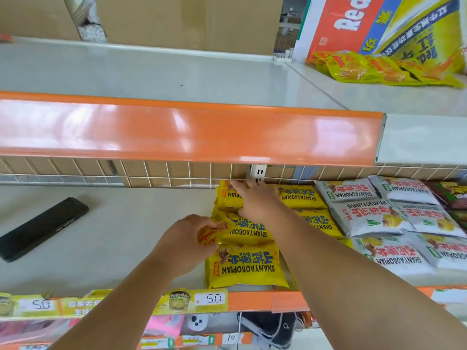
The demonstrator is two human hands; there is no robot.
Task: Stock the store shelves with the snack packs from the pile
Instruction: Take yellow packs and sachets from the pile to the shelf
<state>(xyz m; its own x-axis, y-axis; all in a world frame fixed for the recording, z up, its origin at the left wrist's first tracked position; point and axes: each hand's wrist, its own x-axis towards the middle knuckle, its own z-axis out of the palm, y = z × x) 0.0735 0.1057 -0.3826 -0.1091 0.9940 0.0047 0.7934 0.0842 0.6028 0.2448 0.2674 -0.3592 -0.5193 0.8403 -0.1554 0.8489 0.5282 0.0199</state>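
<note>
The person's left hand had its fingers curled round the left end of the middle yellow pack, pinching the crumpled corner between thumb and fingertips. Just beyond it, the right hand lay on the back yellow pack, fingers stretched out straight toward the wire grid and the thumb at the pack's near edge. I could not tell whether the thumb hooked under it. Nearer than the left hand, and touching the pinched pack, the front yellow pack lay flat at the lip of the shelf, so the three made one column under and between the two hands.

To the right of the right forearm lay a second column of yellow packs, partly hidden by the arm, and beyond those white packs of the same kind. Well off to the left of the left hand a black phone lay on the bare shelf. Below the left wrist a price tag showed 5.0. Up and far to the right of both hands, on the upper shelf, the pile of yellow packs sat slumped against a printed carton.
</note>
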